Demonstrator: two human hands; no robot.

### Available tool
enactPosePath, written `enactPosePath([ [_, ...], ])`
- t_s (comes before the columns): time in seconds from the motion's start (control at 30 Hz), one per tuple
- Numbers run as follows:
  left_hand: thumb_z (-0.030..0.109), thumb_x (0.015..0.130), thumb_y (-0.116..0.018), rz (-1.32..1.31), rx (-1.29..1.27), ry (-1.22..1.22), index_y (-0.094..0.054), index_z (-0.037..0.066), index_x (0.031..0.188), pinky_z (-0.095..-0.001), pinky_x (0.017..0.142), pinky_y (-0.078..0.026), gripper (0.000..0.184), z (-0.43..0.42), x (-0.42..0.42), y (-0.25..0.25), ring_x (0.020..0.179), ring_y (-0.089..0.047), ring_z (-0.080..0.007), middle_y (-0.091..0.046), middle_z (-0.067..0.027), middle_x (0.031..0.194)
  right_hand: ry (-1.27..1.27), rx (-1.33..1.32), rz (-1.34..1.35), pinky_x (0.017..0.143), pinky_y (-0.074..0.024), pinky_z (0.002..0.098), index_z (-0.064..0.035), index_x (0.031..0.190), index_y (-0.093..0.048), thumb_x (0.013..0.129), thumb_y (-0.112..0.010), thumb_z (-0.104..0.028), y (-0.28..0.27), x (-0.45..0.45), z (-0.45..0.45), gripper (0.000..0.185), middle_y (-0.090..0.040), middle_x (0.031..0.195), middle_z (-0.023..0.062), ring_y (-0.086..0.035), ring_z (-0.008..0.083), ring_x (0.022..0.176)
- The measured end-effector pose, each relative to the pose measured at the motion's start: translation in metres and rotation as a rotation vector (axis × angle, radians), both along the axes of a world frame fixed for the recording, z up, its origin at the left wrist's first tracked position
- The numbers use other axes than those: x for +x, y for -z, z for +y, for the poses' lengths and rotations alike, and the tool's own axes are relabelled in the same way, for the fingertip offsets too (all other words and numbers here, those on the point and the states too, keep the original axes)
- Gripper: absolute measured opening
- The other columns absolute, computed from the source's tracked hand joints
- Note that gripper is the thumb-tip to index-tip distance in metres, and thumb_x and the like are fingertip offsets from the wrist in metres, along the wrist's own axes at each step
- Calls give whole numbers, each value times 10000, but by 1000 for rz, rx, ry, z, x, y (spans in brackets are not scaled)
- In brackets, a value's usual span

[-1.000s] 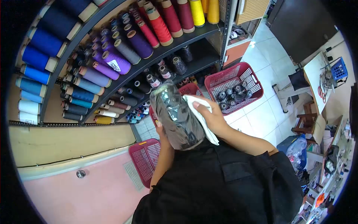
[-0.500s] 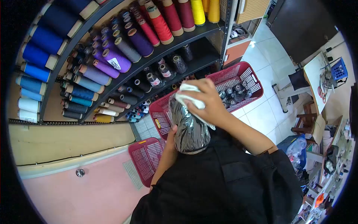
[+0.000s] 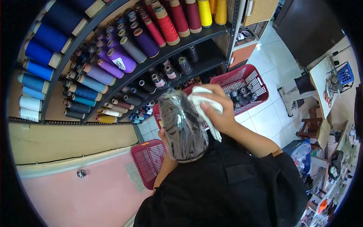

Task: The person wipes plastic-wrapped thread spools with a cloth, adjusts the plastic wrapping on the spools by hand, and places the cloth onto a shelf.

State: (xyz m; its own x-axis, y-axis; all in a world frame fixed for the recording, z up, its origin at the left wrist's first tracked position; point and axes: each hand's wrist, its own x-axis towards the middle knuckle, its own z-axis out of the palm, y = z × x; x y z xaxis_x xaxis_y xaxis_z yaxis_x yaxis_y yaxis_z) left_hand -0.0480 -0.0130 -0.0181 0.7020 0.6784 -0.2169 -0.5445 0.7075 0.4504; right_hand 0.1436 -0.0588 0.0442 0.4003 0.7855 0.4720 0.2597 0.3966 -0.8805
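A large cone of dark thread (image 3: 184,128) in clear plastic wrap is held up in front of my chest. My left hand (image 3: 163,137) grips it from the left and behind; most of those fingers are hidden by the cone. Bunched in my right hand (image 3: 222,108) is a white cloth (image 3: 206,99), its lower end hanging down. The cloth lies against or very close to the upper right side of the wrapped cone.
A shelf rack (image 3: 151,62) full of coloured thread cones stands ahead and to the left. Beyond my hands, a maroon basket (image 3: 261,81) holds several dark wrapped spools. Another maroon basket (image 3: 143,166) sits lower left. A work table (image 3: 319,75) is at right.
The cone has turned and tilted, so its broad side now faces me, further left and nearer. My right hand with the cloth has moved from its top to its right side.
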Motion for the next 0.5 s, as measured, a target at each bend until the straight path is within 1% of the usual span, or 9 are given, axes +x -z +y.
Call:
enactPosePath([
  [0.07, 560, 738, -573, 13, -2, -9, -245, 71, 1437, -469, 1048, -362, 914, 6, -1, 3, 1233, -442, -337, -397, -180, 1388, -169, 159, -265, 884, -394, 377, -122, 1052, -705, 773, -674, -192, 1, -1, -13, 289, -609, 1116, 116, -547, 241, 1001],
  [0.13, 570, 742, -564, 77, -1, 50, -244, 72, 1437, -472, 1046, -363, 914, 12, -2, 8, 1231, -443, -339, -399, -182, 1386, -253, 240, -447, 868, -392, 374, -180, 1062, -702, 725, -698, -293, 2, -16, -23, 356, -594, 1178, 58, -533, 240, 978],
  [0.2, 580, 745, -556, 142, 10, 146, -243, 73, 1438, -476, 1044, -364, 914, 13, 0, 7, 1229, -444, -341, -400, -185, 1383, -254, 274, -486, 846, -405, 368, -188, 1055, -701, 710, -719, -290, -2, -18, -27, 360, -591, 1178, 46, -535, 237, 979],
  [0.23, 585, 746, -551, 169, 12, 190, -242, 73, 1438, -478, 1043, -365, 914, 11, 0, 7, 1228, -445, -343, -401, -186, 1382, -248, 333, -480, 775, -425, 340, -171, 1005, -718, 746, -680, -289, -6, -17, -25, 287, -620, 1132, 48, -528, 219, 923],
  [0.27, 590, 748, -547, 187, 13, 224, -242, 74, 1438, -480, 1042, -365, 914, 10, 0, 7, 1226, -446, -344, -402, -187, 1381, -246, 331, -477, 775, -425, 340, -171, 1005, -718, 746, -680, -289, -10, -16, -24, 287, -620, 1132, 48, -528, 219, 923],
  [0.37, 605, 753, -534, 222, -1, 263, -240, 75, 1438, -485, 1039, -367, 915, 10, -7, 6, 1223, -447, -347, -404, -190, 1377, -427, 405, -712, 742, -432, 352, -160, 1107, -667, 759, -686, -302, -10, -17, -20, 376, -575, 1204, 31, -534, 223, 956],
  [0.4, 610, 754, -530, 231, -8, 257, -240, 75, 1438, -487, 1038, -368, 916, 11, -9, 6, 1222, -448, -348, -404, -192, 1376, -425, 403, -713, 742, -432, 352, -160, 1107, -667, 759, -686, -302, -5, -19, -19, 376, -575, 1204, 31, -534, 223, 956],
  [0.47, 620, 757, -521, 240, -16, 240, -239, 76, 1438, -491, 1035, -369, 916, 13, -14, 7, 1219, -449, -351, -406, -194, 1374, -321, 420, -915, 734, -434, 350, -164, 1112, -666, 723, -706, -296, 2, -21, -16, 413, -574, 1204, 35, -538, 224, 967],
  [0.5, 626, 759, -517, 246, -17, 232, -238, 77, 1438, -492, 1034, -370, 917, 13, -16, 6, 1218, -450, -352, -406, -195, 1373, -260, 385, -827, 729, -437, 360, -170, 1106, -670, 695, -716, -278, -7, -16, -13, 428, -577, 1196, 47, -546, 227, 951],
])
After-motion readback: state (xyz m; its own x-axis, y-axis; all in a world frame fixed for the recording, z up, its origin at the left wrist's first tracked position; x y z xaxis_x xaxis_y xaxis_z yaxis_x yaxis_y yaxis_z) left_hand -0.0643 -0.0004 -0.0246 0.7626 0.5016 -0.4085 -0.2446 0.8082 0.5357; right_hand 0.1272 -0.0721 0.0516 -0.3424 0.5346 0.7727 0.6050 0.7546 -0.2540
